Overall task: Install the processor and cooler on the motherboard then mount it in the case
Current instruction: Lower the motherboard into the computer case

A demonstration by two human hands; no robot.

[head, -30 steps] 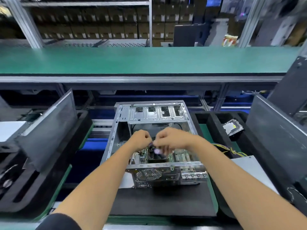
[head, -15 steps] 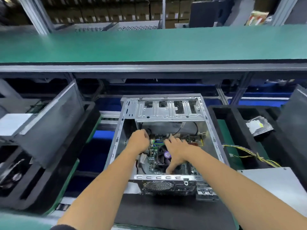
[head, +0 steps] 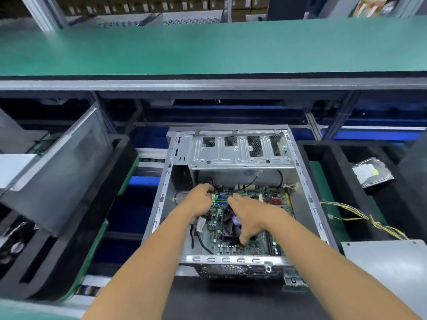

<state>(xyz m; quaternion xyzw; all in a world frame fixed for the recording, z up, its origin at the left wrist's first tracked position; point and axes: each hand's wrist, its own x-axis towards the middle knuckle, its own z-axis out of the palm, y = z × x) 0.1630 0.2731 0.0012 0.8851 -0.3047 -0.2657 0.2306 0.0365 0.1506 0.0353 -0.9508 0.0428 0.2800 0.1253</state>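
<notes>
An open silver computer case (head: 307, 188) lies on its side in front of me. Inside it sits the green motherboard (head: 261, 247), with a black fan cooler (head: 227, 224) on it. My left hand (head: 200, 199) grips the board's far left edge, fingers curled over it. My right hand (head: 248, 215) is spread flat across the cooler, its thumb down near the board's front edge and its fingertips reaching the far side. The processor is hidden under the cooler.
A drive cage (head: 238, 150) spans the case's far end. Black foam trays flank the case: the left one holds a dark side panel (head: 57, 167), the right one a hard drive (head: 372, 173). A silver power supply (head: 388, 271) with yellow cables (head: 360, 215) lies at the right. A green conveyor (head: 208, 49) runs behind.
My hands were bunched together over the cooler and have spread apart: the left went to the board's far left edge, the right flattened over the cooler. My head moved closer and tilted down.
</notes>
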